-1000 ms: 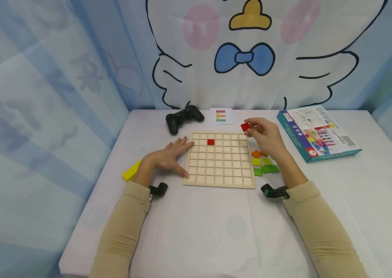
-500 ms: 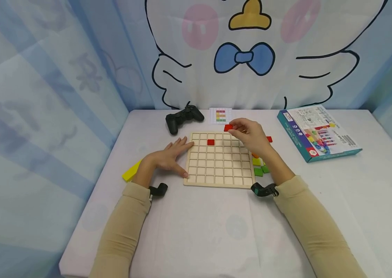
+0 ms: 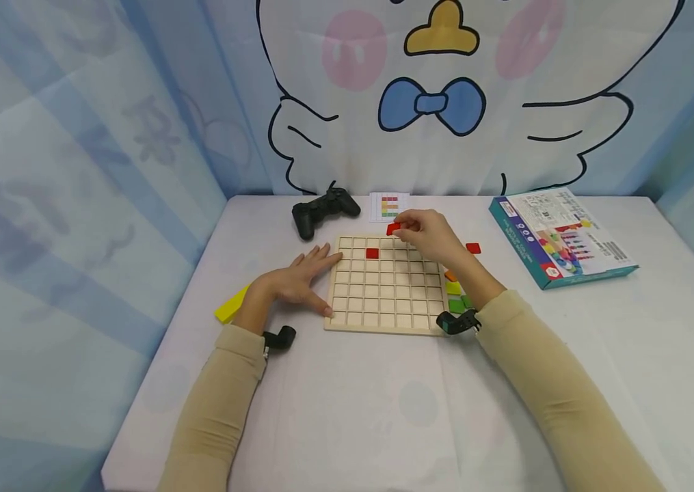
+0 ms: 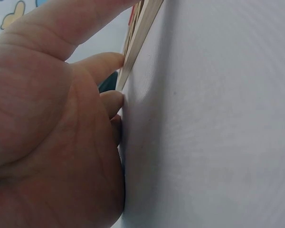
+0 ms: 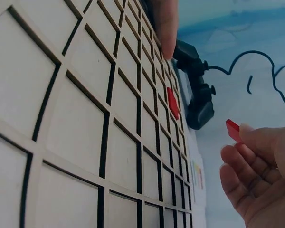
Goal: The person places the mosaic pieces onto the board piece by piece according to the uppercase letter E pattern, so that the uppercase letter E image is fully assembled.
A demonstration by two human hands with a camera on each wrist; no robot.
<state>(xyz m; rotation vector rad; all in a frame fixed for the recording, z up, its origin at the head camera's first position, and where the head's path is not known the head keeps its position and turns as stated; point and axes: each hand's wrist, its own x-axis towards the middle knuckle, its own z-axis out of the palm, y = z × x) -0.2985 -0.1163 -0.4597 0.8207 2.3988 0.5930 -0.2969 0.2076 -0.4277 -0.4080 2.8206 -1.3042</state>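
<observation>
A wooden grid board lies on the white table, with one red square tile seated in a cell of its second row. My left hand rests spread at the board's left side, thumb and index fingertip touching its edge. Over the board's far edge my right hand pinches another red tile between thumb and fingers. In the right wrist view that held tile is tilted and raised off the board. One more red tile lies right of the board, near orange, yellow and green tiles.
Behind the board sit a printed pattern card and a black game controller. A teal game box lies at the right. A yellow bar is partly hidden beside the left wrist. A printed curtain hangs behind the table.
My right hand has carried its red tile leftward from the board's far right corner, uncovering the red tile at the right. The left hand has stayed put.
</observation>
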